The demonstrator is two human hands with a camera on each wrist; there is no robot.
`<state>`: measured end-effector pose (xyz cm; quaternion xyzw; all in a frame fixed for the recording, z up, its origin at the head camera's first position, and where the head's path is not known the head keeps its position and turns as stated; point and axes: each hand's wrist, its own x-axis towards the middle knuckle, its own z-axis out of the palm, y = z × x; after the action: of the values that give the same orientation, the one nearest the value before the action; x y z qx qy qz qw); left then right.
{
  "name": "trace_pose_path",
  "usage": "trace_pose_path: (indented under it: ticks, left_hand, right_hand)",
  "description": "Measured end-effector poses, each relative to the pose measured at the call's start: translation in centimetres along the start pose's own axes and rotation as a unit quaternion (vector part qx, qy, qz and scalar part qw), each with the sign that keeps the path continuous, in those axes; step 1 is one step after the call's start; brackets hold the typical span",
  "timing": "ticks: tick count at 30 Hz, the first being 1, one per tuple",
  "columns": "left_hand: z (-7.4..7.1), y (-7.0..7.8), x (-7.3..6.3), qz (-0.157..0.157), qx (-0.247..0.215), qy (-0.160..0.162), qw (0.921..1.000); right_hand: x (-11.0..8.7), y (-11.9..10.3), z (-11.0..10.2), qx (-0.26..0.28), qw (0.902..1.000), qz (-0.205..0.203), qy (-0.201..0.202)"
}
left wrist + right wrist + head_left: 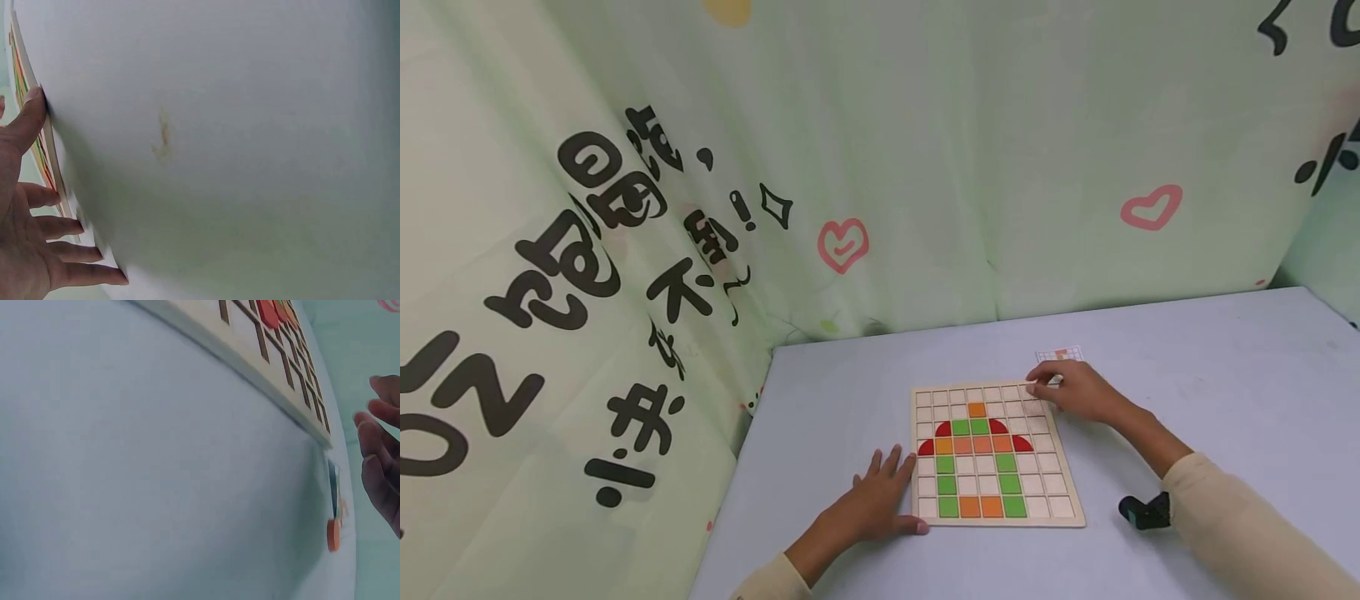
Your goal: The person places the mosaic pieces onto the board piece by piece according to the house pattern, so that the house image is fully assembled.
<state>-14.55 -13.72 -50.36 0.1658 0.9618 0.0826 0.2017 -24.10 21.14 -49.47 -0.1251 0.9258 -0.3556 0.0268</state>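
A square wooden grid board lies on the table, with orange and green square tiles and red rounded tiles set in some cells. My left hand is spread at the board's lower left, its fingers straight; in the left wrist view its thumb touches the board's edge. Over the board's upper right corner is my right hand, fingers loosely bent. The right wrist view shows nothing between these fingers. Beyond that corner an orange piece stands near a printed card, which the right hand partly covers.
The white table reaches back to a pale green curtain with black lettering and pink hearts. Close to the right sleeve is a small black object. A brownish stain marks the surface in the left wrist view.
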Motion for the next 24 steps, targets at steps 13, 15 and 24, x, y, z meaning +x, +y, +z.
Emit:
trace_pose_path:
  ticks: [13,15,24]
  left_hand:
    - [0.1,-0.1,0.0,0.002,0.005,0.0,1.0]
    - [0.1,-0.1,0.0,0.004,0.005,0.001,1.0]
    - [0.2,-0.2,0.1,0.007,0.011,-0.001,0.9999]
  right_hand:
    - [-2.4,4.7,-2.9,-0.072,0.9901,0.111,0.047]
    - [-2.5,5.1,-2.8,-0.074,0.9887,0.121,0.05]
    - [-2.5,5.5,-2.6,-0.068,0.9867,0.139,0.049]
